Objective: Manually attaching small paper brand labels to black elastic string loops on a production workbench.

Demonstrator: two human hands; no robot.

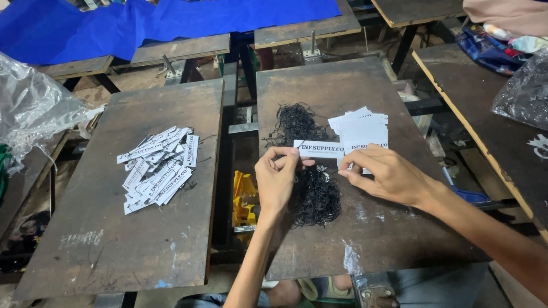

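A heap of white paper tags (158, 168) lies on the left wooden bench (103, 239). On the right wooden bench (365, 239), the left hand (277, 179) pinches one white paper tag (317, 149) over tangled black strings (311, 191). The right hand (385, 174) presses the white tag stack (361, 130), fingers loose

A small garment-tagging or print workshop. Rows of worn, paint-flecked dark boards (154, 228) sit on metal frames, one carrying a heap of paper tags (157, 168), another a tangle of black strings (311, 188). Blue cloth (171, 20) covers the boards at the far edge.
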